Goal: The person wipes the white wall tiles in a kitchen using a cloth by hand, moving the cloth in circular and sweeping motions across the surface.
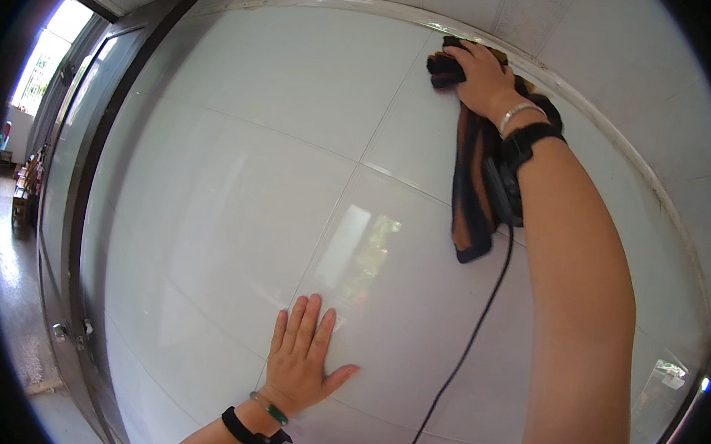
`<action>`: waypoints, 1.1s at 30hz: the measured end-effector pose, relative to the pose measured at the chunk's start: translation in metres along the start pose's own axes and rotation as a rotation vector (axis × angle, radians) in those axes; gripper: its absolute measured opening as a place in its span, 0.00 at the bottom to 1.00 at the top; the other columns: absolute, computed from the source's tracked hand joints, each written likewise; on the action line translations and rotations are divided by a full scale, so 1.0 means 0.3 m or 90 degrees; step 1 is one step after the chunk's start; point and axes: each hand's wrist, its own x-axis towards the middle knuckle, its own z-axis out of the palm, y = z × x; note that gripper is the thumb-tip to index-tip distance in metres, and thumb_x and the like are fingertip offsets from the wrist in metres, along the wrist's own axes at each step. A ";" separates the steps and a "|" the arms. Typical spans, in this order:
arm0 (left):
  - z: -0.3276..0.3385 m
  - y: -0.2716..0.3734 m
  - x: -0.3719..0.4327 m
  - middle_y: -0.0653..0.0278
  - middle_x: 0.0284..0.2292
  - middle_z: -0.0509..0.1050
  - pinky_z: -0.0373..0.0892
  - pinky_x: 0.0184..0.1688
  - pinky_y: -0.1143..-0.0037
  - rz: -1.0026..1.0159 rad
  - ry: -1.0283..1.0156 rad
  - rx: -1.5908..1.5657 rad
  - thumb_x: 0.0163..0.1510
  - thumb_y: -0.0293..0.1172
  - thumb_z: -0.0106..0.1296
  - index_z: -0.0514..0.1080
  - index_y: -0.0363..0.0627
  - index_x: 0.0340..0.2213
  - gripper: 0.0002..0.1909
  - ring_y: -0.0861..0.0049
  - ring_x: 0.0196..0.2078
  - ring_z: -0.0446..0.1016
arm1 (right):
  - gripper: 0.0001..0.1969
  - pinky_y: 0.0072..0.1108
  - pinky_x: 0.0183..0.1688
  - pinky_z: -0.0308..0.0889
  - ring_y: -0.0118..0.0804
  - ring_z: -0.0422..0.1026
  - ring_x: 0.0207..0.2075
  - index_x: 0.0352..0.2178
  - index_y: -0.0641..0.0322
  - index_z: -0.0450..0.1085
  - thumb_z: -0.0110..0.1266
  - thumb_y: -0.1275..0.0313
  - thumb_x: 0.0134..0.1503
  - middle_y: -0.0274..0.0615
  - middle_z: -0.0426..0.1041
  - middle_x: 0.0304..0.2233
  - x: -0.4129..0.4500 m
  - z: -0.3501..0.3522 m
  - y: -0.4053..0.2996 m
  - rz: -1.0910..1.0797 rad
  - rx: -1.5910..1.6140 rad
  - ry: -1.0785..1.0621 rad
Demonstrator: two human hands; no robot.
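My right hand (483, 78) is raised high and grips a bunched striped cloth (473, 228), dark blue and brown, pressed against the white tiled wall (241, 216) just below its upper trim. Part of the cloth hangs down beside my right wrist. Lower down, my left hand (300, 358) lies flat on the glossy tiles with its fingers apart and holds nothing. A green bangle and a black strap are on my left wrist. On my right wrist are a pale bracelet and a black strap with a device, from which a black cable (466, 348) runs down.
At the left stands an open dark-framed door (95, 124) with a metal knob (59, 332). Beyond it are a shiny floor (12, 264), a bright window (48, 43) and shelved items. A pale trim strip (367, 5) curves along the tiles' upper edge and down the right side.
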 end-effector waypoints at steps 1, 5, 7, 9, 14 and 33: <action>-0.001 0.000 0.001 0.42 0.59 0.47 0.42 0.60 0.55 -0.006 0.000 0.003 0.49 0.55 0.49 0.51 0.36 0.56 0.43 0.48 0.62 0.45 | 0.31 0.50 0.59 0.43 0.40 0.46 0.62 0.55 0.39 0.56 0.50 0.74 0.47 0.34 0.50 0.60 0.012 -0.016 -0.022 -0.007 0.013 0.003; 0.010 0.014 0.013 0.41 0.59 0.46 0.41 0.60 0.55 0.010 0.005 0.013 0.49 0.55 0.47 0.51 0.35 0.56 0.43 0.49 0.62 0.44 | 0.32 0.52 0.59 0.40 0.38 0.42 0.63 0.56 0.39 0.54 0.48 0.73 0.49 0.33 0.46 0.62 0.024 -0.060 -0.085 0.026 0.001 -0.079; 0.015 0.017 0.028 0.41 0.59 0.46 0.41 0.60 0.55 0.012 0.002 0.032 0.50 0.55 0.46 0.50 0.35 0.57 0.43 0.48 0.62 0.44 | 0.32 0.52 0.60 0.38 0.37 0.40 0.64 0.57 0.39 0.52 0.46 0.72 0.49 0.32 0.45 0.62 0.033 -0.059 -0.127 0.050 0.012 -0.099; 0.012 0.018 0.033 0.42 0.59 0.47 0.43 0.60 0.55 0.005 0.012 0.036 0.49 0.55 0.48 0.51 0.36 0.56 0.43 0.49 0.62 0.45 | 0.31 0.52 0.60 0.38 0.36 0.40 0.64 0.57 0.40 0.52 0.45 0.72 0.50 0.32 0.44 0.62 0.043 -0.052 -0.169 0.010 0.034 -0.088; 0.003 0.016 0.027 0.41 0.59 0.46 0.41 0.60 0.54 0.006 0.003 0.021 0.50 0.55 0.47 0.49 0.35 0.57 0.43 0.47 0.62 0.44 | 0.27 0.51 0.60 0.38 0.37 0.41 0.64 0.57 0.37 0.53 0.41 0.72 0.55 0.31 0.46 0.62 0.064 -0.051 -0.144 -0.027 0.019 -0.078; 0.014 0.009 0.025 0.43 0.59 0.47 0.42 0.60 0.55 -0.001 0.012 0.051 0.50 0.54 0.47 0.50 0.35 0.56 0.42 0.49 0.62 0.46 | 0.28 0.33 0.55 0.57 0.53 0.60 0.52 0.49 0.52 0.62 0.48 0.81 0.43 0.51 0.64 0.48 -0.539 -0.175 0.875 0.188 -0.001 0.123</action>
